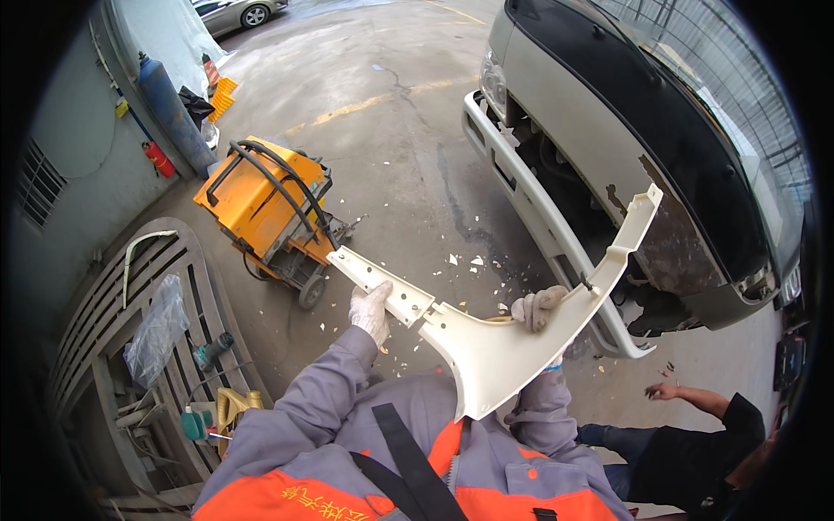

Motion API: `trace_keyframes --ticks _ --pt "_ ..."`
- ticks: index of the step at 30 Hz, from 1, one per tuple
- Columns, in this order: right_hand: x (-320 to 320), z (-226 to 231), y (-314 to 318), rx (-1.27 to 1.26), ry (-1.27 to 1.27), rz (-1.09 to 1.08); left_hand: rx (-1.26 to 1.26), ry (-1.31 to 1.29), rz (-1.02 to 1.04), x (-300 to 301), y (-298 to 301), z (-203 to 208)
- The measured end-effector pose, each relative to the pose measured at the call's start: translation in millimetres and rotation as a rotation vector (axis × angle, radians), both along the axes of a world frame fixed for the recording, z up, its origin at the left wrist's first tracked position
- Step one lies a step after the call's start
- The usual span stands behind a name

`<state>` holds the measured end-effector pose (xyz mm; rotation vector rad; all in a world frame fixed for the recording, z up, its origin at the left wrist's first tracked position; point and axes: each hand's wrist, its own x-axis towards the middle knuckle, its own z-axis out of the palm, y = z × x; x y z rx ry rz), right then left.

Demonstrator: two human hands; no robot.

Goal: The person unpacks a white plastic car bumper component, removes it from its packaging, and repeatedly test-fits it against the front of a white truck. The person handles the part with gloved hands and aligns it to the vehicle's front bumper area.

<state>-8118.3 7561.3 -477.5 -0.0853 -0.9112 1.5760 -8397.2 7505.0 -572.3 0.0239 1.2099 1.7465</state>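
In front of my body I hold a long, curved cream plastic vehicle panel (499,347), with holes along its narrow left section and a raised arm at its right end. A gap or crack line runs across it where the narrow section meets the broad one. My left hand (371,313), in a white glove, grips the narrow section's lower edge. My right hand (539,308), in a soiled glove, is closed over the broad section's upper edge; part of that hand is behind the panel.
A light vehicle with a detached-looking bumper (539,217) stands at right. A yellow wheeled machine (265,204) is ahead left. At left, a slatted rack (87,347) bears a plastic bag and tools. Pale fragments (476,260) litter the floor. Another person (695,460) is at lower right.
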Motion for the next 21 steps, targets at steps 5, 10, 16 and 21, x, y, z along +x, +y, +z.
trace_keyframes --ticks 5,10,16,21 --pt "-5 -7 2 0.014 0.008 0.001 -0.015 -0.024 -0.005 1 -7 6" --pt "-14 -4 -6 -0.111 0.014 -0.061 -0.004 -0.01 -0.028 -6 -10 0" --pt "-19 -6 -6 -0.058 0.037 -0.014 0.01 0.048 -0.055 -1 -16 3" --pt "-22 0 -11 -0.065 0.036 -0.055 0.043 -0.142 -0.149 5 -18 -4"
